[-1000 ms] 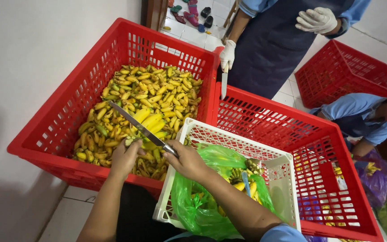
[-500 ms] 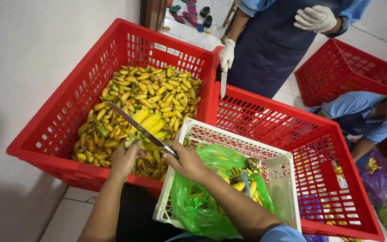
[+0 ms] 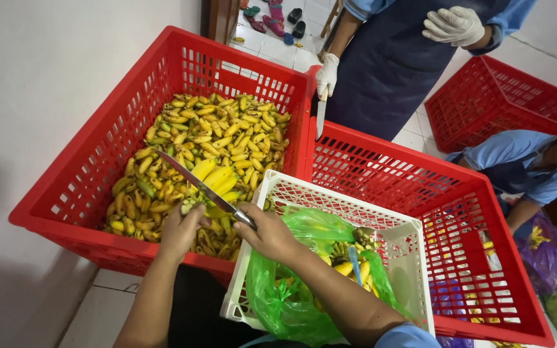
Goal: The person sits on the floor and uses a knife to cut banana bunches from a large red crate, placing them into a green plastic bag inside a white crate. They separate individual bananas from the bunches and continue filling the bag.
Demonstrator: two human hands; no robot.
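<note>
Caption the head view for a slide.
Right hand cuts with a knife at a banana bunch held by left hand.

Right hand [image 3: 269, 232] grips knife [image 3: 202, 188], blade angled up-left over banana bunch [image 3: 214, 180]. Left hand [image 3: 180, 229] holds bunch at stem. Red crate [image 3: 66, 200] full of small bananas. White basket [image 3: 414, 258] holds green bag [image 3: 291, 283]. Gloved co-worker [image 3: 388, 71] holds second knife [image 3: 320, 116].

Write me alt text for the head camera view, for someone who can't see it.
A person's right hand holds a long knife against a bunch of small bananas that the left hand steadies, over a red crate full of loose small bananas. A white basket with a green plastic bag sits beside it. A gloved co-worker stands opposite.
</note>
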